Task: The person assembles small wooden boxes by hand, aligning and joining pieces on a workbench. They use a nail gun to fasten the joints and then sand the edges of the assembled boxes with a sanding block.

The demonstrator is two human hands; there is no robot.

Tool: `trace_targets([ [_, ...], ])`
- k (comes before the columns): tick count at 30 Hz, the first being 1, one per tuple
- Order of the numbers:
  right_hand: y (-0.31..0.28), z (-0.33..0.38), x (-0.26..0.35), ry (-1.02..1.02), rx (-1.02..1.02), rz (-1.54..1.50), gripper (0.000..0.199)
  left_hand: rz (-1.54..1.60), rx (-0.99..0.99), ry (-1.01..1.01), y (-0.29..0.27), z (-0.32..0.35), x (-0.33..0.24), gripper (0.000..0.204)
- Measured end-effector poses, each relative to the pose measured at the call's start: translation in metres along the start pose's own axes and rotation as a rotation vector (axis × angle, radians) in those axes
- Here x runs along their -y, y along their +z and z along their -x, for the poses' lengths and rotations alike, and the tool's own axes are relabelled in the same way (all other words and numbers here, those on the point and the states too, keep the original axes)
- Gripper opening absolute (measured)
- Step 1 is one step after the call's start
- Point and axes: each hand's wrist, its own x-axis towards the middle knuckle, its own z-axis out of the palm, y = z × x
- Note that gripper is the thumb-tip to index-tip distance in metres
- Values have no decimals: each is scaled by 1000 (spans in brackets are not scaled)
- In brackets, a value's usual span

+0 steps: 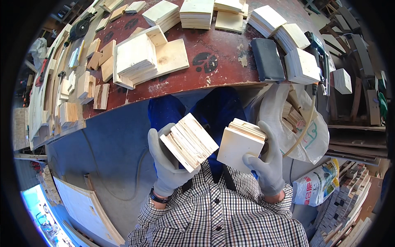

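Observation:
My left hand (166, 164), in a grey glove, grips a stack of several thin square plywood pieces (189, 142), tilted with the edges facing me. My right hand (267, 164), also gloved, holds a second stack of square plywood pieces (240, 144) from below, its flat pale face turned toward me. The two stacks sit side by side, slightly apart, in front of my checked shirt and above my blue trousers. Both hands are below the near edge of the dark red workbench (214, 70).
The workbench carries many stacks of square plywood pieces (135, 55), a shallow wooden box (170, 57) and a dark sanding block (267, 59). A white plastic sack of wood offcuts (296, 119) hangs at right. Small wood blocks (88, 84) and tools lie at left. A board (88, 206) leans lower left.

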Motion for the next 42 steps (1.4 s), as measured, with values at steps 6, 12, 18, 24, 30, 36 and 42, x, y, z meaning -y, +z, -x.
trace_targets([
  [6,0,0,1,13,4,-22,105,-463,-95,408,3,-7,-2,130],
  [12,0,2,-1,11,-12,-4,104,-438,-33,483,-4,-17,-11,80],
  [18,-1,3,0,5,-4,6,103,-566,-84,560,2,-15,-5,106],
  [24,0,5,2,14,-21,-30,105,-368,-6,305,3,-15,-21,116],
  [30,1,4,1,4,-15,-40,104,-357,-6,146,4,-3,-20,116],
  [36,0,5,0,6,-12,-21,105,-305,-37,144,6,-4,-22,114],
  [42,-1,4,1,11,-35,-4,104,-315,-55,162,10,-12,-25,110],
])
